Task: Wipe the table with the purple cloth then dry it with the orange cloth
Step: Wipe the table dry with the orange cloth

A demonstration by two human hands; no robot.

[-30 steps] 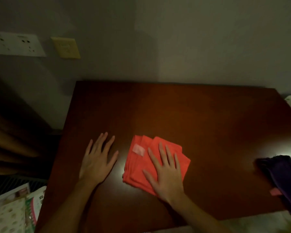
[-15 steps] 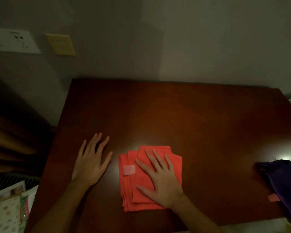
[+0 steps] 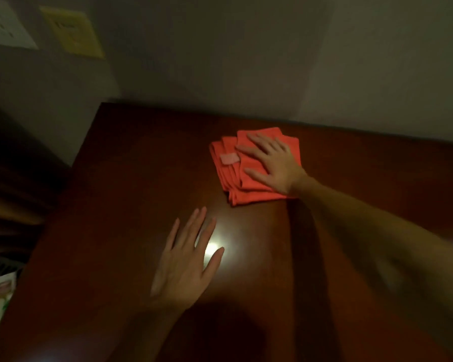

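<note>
We press the orange cloth (image 3: 249,176) with flat, spread right fingers (image 3: 256,142) to dry the surface (image 3: 131,178), left hand (image 3: 186,265) splayed for balance

The table (image 3: 141,178) under my palms looks like dark reddish wood, smooth and glossy (a bright glare sits on it). The orange cloth (image 3: 230,178) is soft matt fabric, folded, with a paler sewn label (image 3: 230,158). The wall (image 3: 220,48) looks matt.

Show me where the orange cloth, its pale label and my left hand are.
orange cloth (image 3: 249,190): head view, bare lower fold.
pale label (image 3: 230,158): head view, middle of the tag.
left hand (image 3: 185,267): head view, back of the hand.
</note>
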